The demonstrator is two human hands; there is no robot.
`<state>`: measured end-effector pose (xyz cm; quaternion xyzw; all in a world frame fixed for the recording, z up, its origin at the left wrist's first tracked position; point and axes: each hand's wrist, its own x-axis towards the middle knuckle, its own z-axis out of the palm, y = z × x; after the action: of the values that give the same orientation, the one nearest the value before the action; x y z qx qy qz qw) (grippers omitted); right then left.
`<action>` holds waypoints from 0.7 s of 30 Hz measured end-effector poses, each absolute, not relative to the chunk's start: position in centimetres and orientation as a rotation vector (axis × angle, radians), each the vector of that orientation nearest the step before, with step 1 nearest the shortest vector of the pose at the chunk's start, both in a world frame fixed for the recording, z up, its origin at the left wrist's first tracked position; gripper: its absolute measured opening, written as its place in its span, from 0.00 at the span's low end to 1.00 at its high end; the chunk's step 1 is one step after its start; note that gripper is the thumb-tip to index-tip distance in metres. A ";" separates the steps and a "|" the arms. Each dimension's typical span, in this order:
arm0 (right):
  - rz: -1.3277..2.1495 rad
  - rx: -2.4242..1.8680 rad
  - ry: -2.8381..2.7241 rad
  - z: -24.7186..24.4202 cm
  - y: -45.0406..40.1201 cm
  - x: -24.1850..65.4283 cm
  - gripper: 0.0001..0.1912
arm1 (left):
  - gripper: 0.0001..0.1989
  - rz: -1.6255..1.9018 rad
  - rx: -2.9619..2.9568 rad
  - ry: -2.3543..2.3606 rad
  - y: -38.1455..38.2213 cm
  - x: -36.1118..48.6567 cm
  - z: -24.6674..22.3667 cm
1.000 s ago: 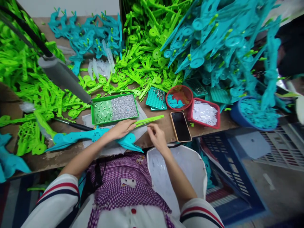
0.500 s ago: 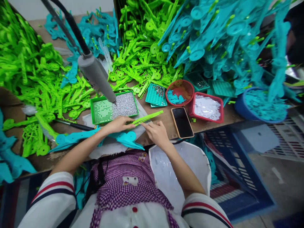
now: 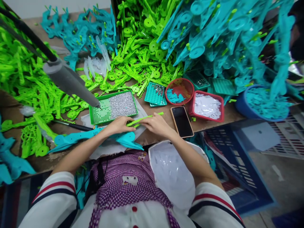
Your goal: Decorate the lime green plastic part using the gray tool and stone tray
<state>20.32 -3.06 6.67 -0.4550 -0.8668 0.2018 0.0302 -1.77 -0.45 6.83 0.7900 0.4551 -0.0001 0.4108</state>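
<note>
A slim lime-green plastic strip [image 3: 145,118] is held between my two hands above the front of the table. My left hand [image 3: 120,124] grips its left end with the fingers closed. Farther right, my right hand [image 3: 155,123] is closed round the strip, whose tip pokes out past the fingers. Just behind my left hand lies a green tray [image 3: 101,114] partly filled with small silvery screws. A hanging grey electric screwdriver [image 3: 71,82] points its tip at that tray's left part. Under my left forearm rests a turquoise plastic part [image 3: 76,139], partly hidden.
Lime-green parts [image 3: 142,57] and turquoise parts [image 3: 204,31] are heaped at the back. To the right are a phone [image 3: 181,122], a red basket [image 3: 169,91], a red tub of white pieces [image 3: 222,107] and a blue basin [image 3: 242,107]. A white container [image 3: 173,171] sits below the table edge.
My right hand has moved up along the green strip and now covers more of it. The screwdriver has swung left, its tip shifting from the screws to the tray's left part.
</note>
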 end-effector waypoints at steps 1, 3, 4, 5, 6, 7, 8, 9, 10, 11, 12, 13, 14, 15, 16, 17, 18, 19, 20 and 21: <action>0.641 -1.414 -2.657 6.6 -3.1 20.4 0.15 | 0.24 -0.007 1.974 1.132 -0.3 -1.8 6.7; 0.671 -1.414 -2.639 6.5 -3.3 20.4 0.15 | 0.23 -0.012 1.944 1.114 -0.1 -1.9 6.5; 0.680 -1.402 -2.634 6.4 -3.5 20.5 0.15 | 0.23 -0.010 1.932 1.115 0.0 -2.0 6.4; 0.679 -1.384 -2.633 6.3 -3.7 20.5 0.15 | 0.23 -0.005 1.922 1.119 0.1 -2.1 6.2; 0.665 -1.361 -2.636 6.2 -3.9 20.6 0.16 | 0.23 0.003 1.914 1.124 0.2 -2.1 6.1; 0.634 -1.345 -2.642 6.1 -4.2 20.7 0.17 | 0.23 0.012 1.905 1.127 0.3 -2.2 6.0; 0.585 -1.340 -2.648 6.0 -4.6 20.8 0.17 | 0.24 0.015 1.892 1.128 0.3 -2.2 5.9; 0.517 -1.350 -2.654 5.9 -5.0 20.9 0.18 | 0.25 0.011 1.875 1.128 0.3 -2.2 5.8; 0.436 -1.370 -2.660 5.8 -5.5 21.1 0.18 | 0.26 0.000 1.858 1.131 0.4 -2.2 5.8; 0.352 -1.392 -2.666 5.8 -5.9 21.2 0.18 | 0.28 -0.016 1.844 1.139 0.4 -2.2 5.8; 0.275 -1.406 -2.673 5.8 -6.3 21.3 0.17 | 0.29 -0.036 1.834 1.146 0.4 -2.2 5.8; 0.213 -1.409 -2.684 5.9 -6.6 21.5 0.17 | 0.30 -0.052 1.828 1.153 0.5 -2.2 5.9; 0.170 -1.402 -2.695 5.9 -6.9 21.5 0.17 | 0.31 -0.061 1.826 1.158 0.5 -2.2 5.9; 0.146 -1.392 -2.706 5.9 -7.0 21.5 0.17 | 0.31 -0.062 1.827 1.160 0.5 -2.1 6.0; 0.138 -1.385 -2.714 5.9 -7.1 21.5 0.17 | 0.31 -0.060 1.824 1.158 0.5 -2.1 6.1; 0.139 -1.386 -2.719 5.8 -7.1 21.3 0.17 | 0.31 -0.058 1.818 1.154 0.5 -2.1 6.1; 0.144 -1.392 -2.722 5.7 -6.9 21.1 0.17 | 0.31 -0.056 1.812 1.151 0.5 -2.1 6.1; 0.153 -1.402 -2.721 5.6 -6.7 20.9 0.17 | 0.31 -0.052 1.806 1.151 0.5 -2.1 6.1; 0.164 -1.413 -2.716 5.5 -6.5 20.6 0.17 | 0.31 -0.045 1.802 1.150 0.4 -2.1 6.0; 0.178 -1.423 -2.707 5.5 -6.3 20.4 0.17 | 0.30 -0.034 1.799 1.148 0.4 -2.1 6.0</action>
<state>20.38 -6.33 5.50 -0.4642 -0.8830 0.0582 0.0391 -2.12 0.42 5.96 0.7382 0.4711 -0.0138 0.4827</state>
